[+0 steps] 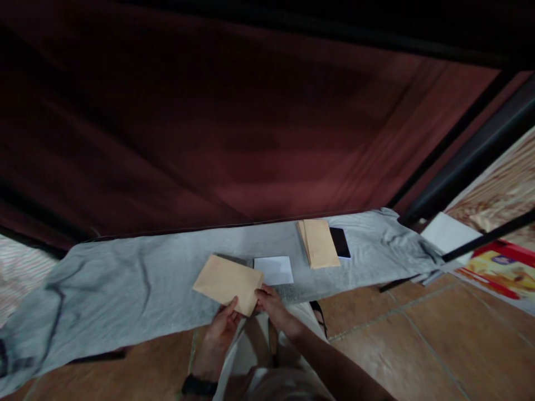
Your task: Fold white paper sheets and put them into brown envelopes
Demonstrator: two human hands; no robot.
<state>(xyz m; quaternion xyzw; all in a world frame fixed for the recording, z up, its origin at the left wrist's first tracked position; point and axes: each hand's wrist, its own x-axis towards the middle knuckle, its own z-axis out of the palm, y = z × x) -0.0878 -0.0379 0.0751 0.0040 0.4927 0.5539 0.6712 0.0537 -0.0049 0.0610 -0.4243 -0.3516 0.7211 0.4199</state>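
A tan paper envelope [228,278] is held tilted above the near edge of the cloth-covered surface. My left hand [225,323] pinches its lower edge, thumb on top. At its right end, my right hand [270,303] grips the corner, with some of the fingers hidden behind the paper. Just beyond my right hand lies a white sheet or card [273,270], flat on the cloth and close to the envelope. Farther right rests a small stack of tan envelopes [320,245], slightly fanned, partly over a dark phone-like device [340,243].
A grey cloth [167,278] covers the long narrow surface. Behind it rises a dark red panel [251,139] with black bars. At the right stand a white board-like piece [449,236] and a red and yellow box [501,273]. Brown floor tiles [376,323] lie below.
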